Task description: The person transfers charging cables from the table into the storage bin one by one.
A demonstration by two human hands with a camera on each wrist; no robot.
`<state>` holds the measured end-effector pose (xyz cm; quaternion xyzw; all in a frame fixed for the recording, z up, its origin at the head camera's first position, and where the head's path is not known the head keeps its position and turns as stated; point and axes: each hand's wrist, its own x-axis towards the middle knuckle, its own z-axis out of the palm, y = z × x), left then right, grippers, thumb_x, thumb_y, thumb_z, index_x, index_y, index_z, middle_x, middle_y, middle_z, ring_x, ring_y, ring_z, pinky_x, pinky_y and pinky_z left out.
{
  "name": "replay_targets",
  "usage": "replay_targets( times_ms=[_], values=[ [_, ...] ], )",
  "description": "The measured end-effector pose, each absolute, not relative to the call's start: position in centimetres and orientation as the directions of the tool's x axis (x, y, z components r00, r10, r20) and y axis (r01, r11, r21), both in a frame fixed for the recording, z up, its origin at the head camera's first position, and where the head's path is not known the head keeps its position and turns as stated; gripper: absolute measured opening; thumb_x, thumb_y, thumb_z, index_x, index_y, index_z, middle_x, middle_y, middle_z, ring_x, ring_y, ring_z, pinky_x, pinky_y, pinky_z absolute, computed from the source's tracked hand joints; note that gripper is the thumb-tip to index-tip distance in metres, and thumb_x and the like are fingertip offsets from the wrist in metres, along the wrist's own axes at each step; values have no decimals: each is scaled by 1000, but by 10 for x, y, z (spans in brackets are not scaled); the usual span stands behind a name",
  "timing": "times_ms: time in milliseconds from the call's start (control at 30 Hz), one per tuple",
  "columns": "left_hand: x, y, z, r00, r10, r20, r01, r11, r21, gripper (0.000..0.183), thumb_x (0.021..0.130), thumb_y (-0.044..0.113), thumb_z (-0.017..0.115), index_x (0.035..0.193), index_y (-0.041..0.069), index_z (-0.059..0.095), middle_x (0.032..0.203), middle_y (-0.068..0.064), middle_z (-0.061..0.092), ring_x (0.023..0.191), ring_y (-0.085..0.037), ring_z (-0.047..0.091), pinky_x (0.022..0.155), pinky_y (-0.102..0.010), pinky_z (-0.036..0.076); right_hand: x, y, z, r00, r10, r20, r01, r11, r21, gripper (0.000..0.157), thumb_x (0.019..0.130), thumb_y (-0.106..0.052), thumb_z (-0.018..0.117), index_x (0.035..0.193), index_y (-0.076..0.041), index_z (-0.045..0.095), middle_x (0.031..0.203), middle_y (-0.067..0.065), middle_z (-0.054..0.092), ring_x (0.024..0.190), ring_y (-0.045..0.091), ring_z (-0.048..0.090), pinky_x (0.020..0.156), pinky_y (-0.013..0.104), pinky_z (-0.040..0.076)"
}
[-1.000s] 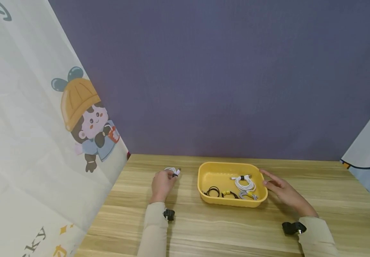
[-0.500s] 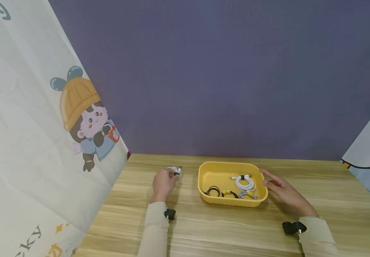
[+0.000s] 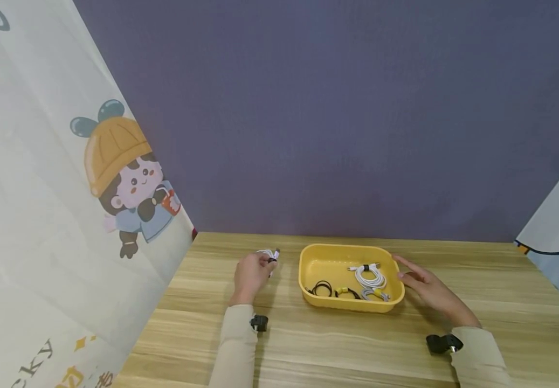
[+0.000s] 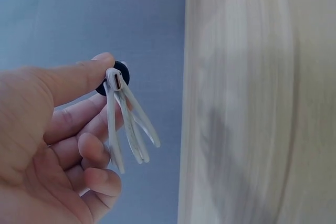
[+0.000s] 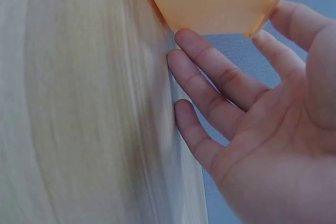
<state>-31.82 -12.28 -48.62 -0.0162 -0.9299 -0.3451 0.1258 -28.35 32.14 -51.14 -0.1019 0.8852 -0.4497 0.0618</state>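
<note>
My left hand point(image 3: 252, 277) pinches a coiled white charging cable point(image 4: 134, 124) by its black strap point(image 4: 124, 70), between thumb and index finger. One plug of the cable faces the left wrist camera, and its loops hang free. In the head view the hand is left of a yellow plastic basket point(image 3: 352, 305). My right hand point(image 3: 432, 292) touches the right end of the basket with thumb and index finger at the rim. Its other fingers point(image 5: 202, 85) stretch loosely below the rim.
Inside the basket lie a larger white cable coil point(image 3: 372, 278), a grey cable with a yellow tie point(image 3: 375, 295), a black cable point(image 3: 322, 289) and a black cable with a yellow strap point(image 3: 348, 293). A purple-grey panel point(image 3: 337, 134) stands behind the wooden table point(image 3: 347, 345).
My left hand has moved a little to the right with the white cable, toward the basket. The right hand and the basket have stayed in place.
</note>
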Motion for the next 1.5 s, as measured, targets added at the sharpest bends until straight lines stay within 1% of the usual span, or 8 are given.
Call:
replay_targets(
  times_ms=[267, 567, 833, 1067, 1333, 1500],
  values=[
    [-320, -117, -485, -961, -23, 276, 163, 758, 631, 22, 89, 25, 81, 103, 8, 79, 89, -6, 77, 76, -17, 70, 67, -35, 56, -285, 322, -513, -971, -237, -30, -112, 561, -820, 66, 108, -44, 47, 165, -22, 22, 161, 27, 35, 139, 52, 44, 103, 69, 42],
    [-321, -112, -485, -942, -1, 336, 215, 765, 608, 20, 88, 24, 82, 101, 9, 79, 87, -5, 77, 74, -16, 69, 67, -34, 55, -285, 322, -513, -972, -235, -18, -122, 564, -817, 66, 109, -43, 47, 165, -19, 23, 162, 27, 33, 139, 52, 44, 103, 70, 41],
    [-318, -107, -481, -946, 5, 324, 214, 760, 614, 18, 90, 25, 80, 102, 11, 79, 88, -3, 77, 72, -14, 67, 66, -34, 54, -283, 320, -511, -972, -235, -14, -124, 562, -818, 65, 109, -42, 47, 164, -18, 24, 161, 28, 35, 138, 53, 45, 103, 69, 43],
    [-318, -102, -479, -940, 29, 341, 242, 761, 602, 16, 90, 25, 80, 99, 11, 79, 87, -3, 76, 70, -12, 64, 63, -30, 52, -285, 321, -512, -972, -233, -26, -112, 559, -822, 66, 109, -43, 47, 165, -19, 23, 164, 27, 29, 141, 54, 41, 104, 71, 40],
    [-316, -99, -476, -934, 55, 353, 268, 760, 592, 16, 88, 25, 81, 98, 12, 79, 84, 0, 75, 71, -11, 65, 65, -31, 53, -284, 320, -510, -971, -237, -18, -123, 562, -818, 65, 109, -41, 47, 165, -18, 23, 163, 28, 32, 138, 53, 44, 103, 69, 43],
    [-315, -95, -474, -933, 59, 355, 275, 753, 597, 18, 87, 26, 82, 99, 12, 79, 86, -1, 76, 69, -10, 63, 64, -29, 51, -284, 321, -511, -972, -235, -11, -129, 572, -810, 64, 109, -41, 47, 164, -19, 24, 159, 28, 38, 135, 50, 49, 101, 65, 46]
  ],
)
